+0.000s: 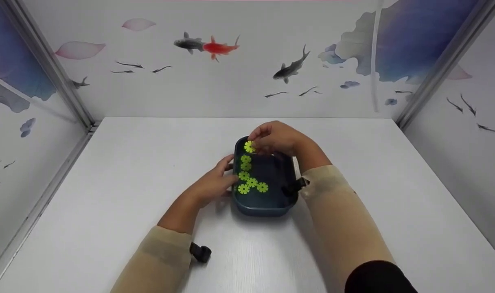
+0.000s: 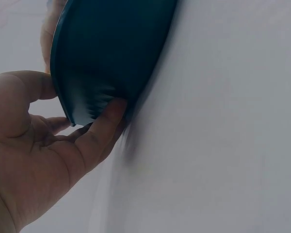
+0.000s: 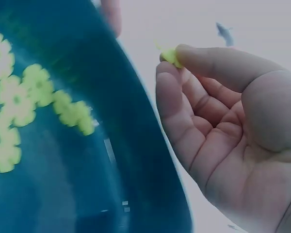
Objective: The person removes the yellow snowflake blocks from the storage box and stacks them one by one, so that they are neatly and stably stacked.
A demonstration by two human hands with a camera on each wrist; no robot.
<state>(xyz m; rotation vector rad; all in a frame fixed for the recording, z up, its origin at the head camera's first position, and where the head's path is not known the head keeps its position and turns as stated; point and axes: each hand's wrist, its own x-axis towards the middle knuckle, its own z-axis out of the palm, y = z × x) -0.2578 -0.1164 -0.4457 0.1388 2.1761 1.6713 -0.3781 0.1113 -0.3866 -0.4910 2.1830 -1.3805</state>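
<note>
A dark blue, oblong plastic basin point(image 1: 280, 175) with rounded corners lies on the white table. My left hand point(image 1: 211, 185) holds its left side, thumb at the rim and fingers along the outer wall point(image 2: 111, 53). Over the far end of the basin, my right hand point(image 1: 278, 139) pinches a yellow-green snowflake disc point(image 1: 249, 146) with notched edges between thumb and index finger. Several like discs point(image 1: 252, 182) lie inside, in a line down the left side that bends right near the front. In the right wrist view, the pinched disc point(image 3: 170, 57) is partly hidden by the fingertips.
The white table point(image 1: 129, 175) reaches to a back wall point(image 1: 231, 89) printed with fish and petals. Side panels with metal frame posts point(image 1: 56, 69) stand left and right. Small black wrist cameras point(image 1: 201, 252) hang from both sleeves.
</note>
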